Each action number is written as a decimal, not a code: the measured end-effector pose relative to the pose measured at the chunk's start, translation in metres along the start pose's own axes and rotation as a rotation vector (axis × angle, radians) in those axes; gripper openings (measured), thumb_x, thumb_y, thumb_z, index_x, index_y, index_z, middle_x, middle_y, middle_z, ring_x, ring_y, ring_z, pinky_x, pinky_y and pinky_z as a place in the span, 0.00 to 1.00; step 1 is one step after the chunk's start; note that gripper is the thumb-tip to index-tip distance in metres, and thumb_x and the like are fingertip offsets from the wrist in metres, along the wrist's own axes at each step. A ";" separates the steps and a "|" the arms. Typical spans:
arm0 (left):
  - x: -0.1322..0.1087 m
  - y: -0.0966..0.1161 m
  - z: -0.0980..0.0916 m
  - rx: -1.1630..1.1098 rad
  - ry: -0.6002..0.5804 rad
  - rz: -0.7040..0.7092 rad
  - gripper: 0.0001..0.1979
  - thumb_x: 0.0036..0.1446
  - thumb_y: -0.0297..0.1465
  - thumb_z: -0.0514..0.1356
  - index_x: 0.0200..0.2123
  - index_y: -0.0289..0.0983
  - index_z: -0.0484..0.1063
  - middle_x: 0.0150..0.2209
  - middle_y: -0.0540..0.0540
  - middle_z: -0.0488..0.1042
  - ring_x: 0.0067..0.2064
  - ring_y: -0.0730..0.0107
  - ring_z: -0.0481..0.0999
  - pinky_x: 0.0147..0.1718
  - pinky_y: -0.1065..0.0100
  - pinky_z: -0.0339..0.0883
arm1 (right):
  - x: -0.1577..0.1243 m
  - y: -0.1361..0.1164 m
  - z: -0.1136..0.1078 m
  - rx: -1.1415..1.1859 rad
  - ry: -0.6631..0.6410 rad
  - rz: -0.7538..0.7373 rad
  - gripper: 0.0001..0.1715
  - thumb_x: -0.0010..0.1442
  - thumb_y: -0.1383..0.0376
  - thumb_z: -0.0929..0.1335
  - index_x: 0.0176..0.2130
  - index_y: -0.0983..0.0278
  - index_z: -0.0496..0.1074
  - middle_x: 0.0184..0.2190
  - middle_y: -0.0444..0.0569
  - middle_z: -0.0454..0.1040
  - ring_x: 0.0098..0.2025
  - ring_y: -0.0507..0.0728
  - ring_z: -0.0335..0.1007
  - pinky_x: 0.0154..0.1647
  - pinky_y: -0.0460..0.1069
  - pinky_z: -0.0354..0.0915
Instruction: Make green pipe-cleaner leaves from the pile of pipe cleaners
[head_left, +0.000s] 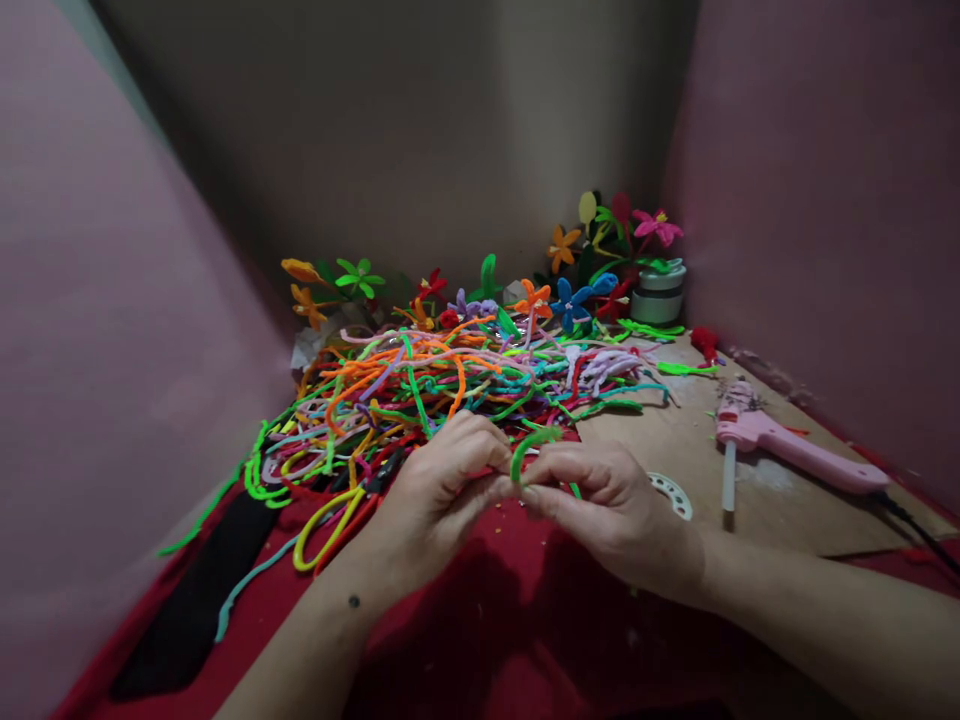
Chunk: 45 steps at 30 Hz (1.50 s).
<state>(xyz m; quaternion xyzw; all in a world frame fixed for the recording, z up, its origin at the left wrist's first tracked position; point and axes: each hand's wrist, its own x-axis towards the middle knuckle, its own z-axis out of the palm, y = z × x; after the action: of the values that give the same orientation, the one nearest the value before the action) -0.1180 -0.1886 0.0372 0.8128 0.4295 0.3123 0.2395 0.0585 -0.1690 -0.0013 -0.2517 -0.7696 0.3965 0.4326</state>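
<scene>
The left hand (442, 480) and right hand (600, 505) each pinch a green stem (534, 440) arching between the grips; light, bendy, likely best held beside the bend.

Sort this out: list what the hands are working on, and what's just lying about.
In hand: bent green fuzzy pipe cleaner, pinched between left hand and right hand.
Lying about: tangled pile of multicoloured pipe cleaners, pink plastic glue gun, finished pipe-cleaner flowers, white round disc.
</scene>
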 end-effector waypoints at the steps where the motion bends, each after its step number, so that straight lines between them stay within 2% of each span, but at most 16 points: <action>1: 0.001 -0.002 0.002 -0.077 -0.042 -0.090 0.08 0.57 0.31 0.54 0.26 0.36 0.64 0.29 0.48 0.66 0.33 0.72 0.65 0.32 0.71 0.61 | -0.001 0.000 0.001 -0.070 0.014 -0.055 0.09 0.55 0.72 0.63 0.25 0.66 0.69 0.20 0.44 0.66 0.24 0.49 0.60 0.27 0.45 0.58; 4: 0.003 -0.007 0.010 -0.333 -0.120 -0.345 0.10 0.56 0.35 0.54 0.26 0.36 0.62 0.25 0.51 0.62 0.28 0.74 0.63 0.28 0.72 0.60 | -0.003 0.003 0.003 -0.264 0.070 -0.203 0.09 0.54 0.73 0.62 0.25 0.66 0.69 0.20 0.46 0.66 0.25 0.50 0.60 0.28 0.47 0.56; 6: 0.005 -0.008 0.015 -0.393 -0.084 -0.411 0.10 0.55 0.35 0.54 0.26 0.36 0.61 0.24 0.52 0.62 0.27 0.75 0.62 0.27 0.73 0.59 | -0.001 0.006 0.004 -0.308 0.091 -0.202 0.09 0.54 0.72 0.62 0.26 0.65 0.70 0.21 0.47 0.68 0.25 0.52 0.61 0.28 0.48 0.56; 8: 0.005 -0.006 0.016 -0.367 -0.023 -0.392 0.09 0.56 0.34 0.53 0.26 0.36 0.61 0.24 0.52 0.63 0.27 0.76 0.62 0.27 0.73 0.58 | 0.002 0.007 0.004 -0.200 0.066 -0.075 0.09 0.54 0.70 0.63 0.26 0.65 0.71 0.22 0.47 0.70 0.26 0.52 0.63 0.29 0.48 0.58; 13: 0.006 -0.002 0.013 -0.228 0.100 -0.292 0.08 0.57 0.32 0.51 0.27 0.36 0.61 0.24 0.53 0.63 0.27 0.76 0.63 0.27 0.73 0.59 | 0.012 0.005 0.001 0.379 0.014 0.414 0.07 0.51 0.66 0.66 0.24 0.66 0.70 0.19 0.43 0.68 0.23 0.49 0.61 0.27 0.46 0.59; 16: 0.006 -0.007 0.017 -0.068 0.159 -0.223 0.04 0.57 0.30 0.51 0.31 0.37 0.62 0.25 0.53 0.63 0.26 0.76 0.63 0.26 0.74 0.59 | 0.014 0.006 -0.001 0.461 0.050 0.484 0.07 0.48 0.67 0.67 0.20 0.67 0.68 0.17 0.42 0.66 0.22 0.48 0.58 0.26 0.45 0.57; 20: 0.003 -0.016 0.030 0.266 0.208 -0.005 0.06 0.57 0.25 0.49 0.32 0.36 0.65 0.28 0.49 0.64 0.30 0.74 0.65 0.29 0.73 0.60 | 0.012 0.012 0.001 0.400 0.083 0.458 0.07 0.47 0.68 0.67 0.20 0.66 0.67 0.16 0.41 0.64 0.21 0.48 0.56 0.24 0.45 0.55; 22: 0.001 -0.018 0.034 0.405 0.203 0.026 0.09 0.55 0.21 0.48 0.34 0.36 0.66 0.30 0.48 0.65 0.31 0.73 0.66 0.29 0.72 0.60 | 0.010 0.015 0.003 0.344 0.078 0.431 0.09 0.48 0.68 0.66 0.19 0.66 0.66 0.16 0.40 0.62 0.21 0.48 0.55 0.24 0.45 0.54; 24: 0.000 -0.017 0.035 0.483 0.154 -0.004 0.12 0.53 0.19 0.47 0.35 0.36 0.67 0.31 0.47 0.65 0.31 0.72 0.67 0.29 0.72 0.61 | 0.009 0.017 0.005 0.279 0.074 0.398 0.10 0.49 0.68 0.65 0.18 0.65 0.65 0.16 0.40 0.61 0.21 0.48 0.54 0.25 0.45 0.54; 30: 0.000 -0.015 0.029 0.477 0.031 -0.026 0.10 0.57 0.22 0.47 0.33 0.36 0.67 0.29 0.48 0.65 0.29 0.73 0.66 0.28 0.72 0.60 | 0.007 0.018 0.006 0.135 0.074 0.364 0.09 0.51 0.69 0.64 0.20 0.65 0.67 0.17 0.40 0.61 0.22 0.48 0.55 0.24 0.45 0.53; 36: 0.001 -0.014 0.025 0.485 0.025 -0.067 0.09 0.55 0.21 0.48 0.27 0.36 0.64 0.27 0.49 0.64 0.28 0.73 0.64 0.27 0.72 0.57 | 0.005 0.014 0.006 -0.054 0.044 0.259 0.12 0.52 0.69 0.63 0.19 0.65 0.66 0.16 0.40 0.61 0.21 0.48 0.54 0.23 0.45 0.52; 39: 0.002 -0.013 0.022 0.487 0.054 -0.058 0.10 0.55 0.22 0.48 0.25 0.37 0.61 0.25 0.50 0.63 0.26 0.74 0.63 0.26 0.72 0.56 | 0.004 0.006 -0.001 -0.237 0.131 0.088 0.16 0.56 0.67 0.63 0.19 0.65 0.68 0.15 0.42 0.60 0.20 0.48 0.54 0.22 0.45 0.52; 41: 0.002 -0.012 0.019 0.486 0.056 -0.067 0.10 0.56 0.23 0.48 0.24 0.37 0.60 0.25 0.51 0.63 0.26 0.74 0.63 0.26 0.73 0.56 | 0.006 0.002 -0.008 -0.344 0.261 -0.068 0.12 0.56 0.66 0.63 0.25 0.65 0.72 0.19 0.45 0.64 0.23 0.50 0.58 0.25 0.46 0.55; 43: 0.002 -0.012 0.016 0.480 0.033 -0.085 0.10 0.56 0.24 0.48 0.24 0.37 0.60 0.24 0.51 0.63 0.26 0.75 0.63 0.26 0.73 0.55 | 0.010 0.000 -0.014 -0.384 0.346 -0.155 0.09 0.55 0.66 0.64 0.32 0.65 0.75 0.23 0.48 0.67 0.27 0.52 0.62 0.28 0.47 0.57; 45: 0.002 -0.012 0.014 0.466 0.011 -0.099 0.10 0.56 0.24 0.48 0.23 0.37 0.60 0.24 0.51 0.63 0.26 0.75 0.62 0.25 0.73 0.55 | 0.015 0.002 -0.019 -0.350 0.245 -0.075 0.10 0.54 0.65 0.66 0.33 0.64 0.76 0.25 0.48 0.69 0.28 0.53 0.63 0.29 0.47 0.59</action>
<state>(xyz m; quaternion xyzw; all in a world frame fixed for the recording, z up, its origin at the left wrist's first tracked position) -0.1139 -0.1820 0.0201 0.8224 0.5306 0.1968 0.0580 0.0679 -0.1497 0.0104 -0.3404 -0.7771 0.2069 0.4873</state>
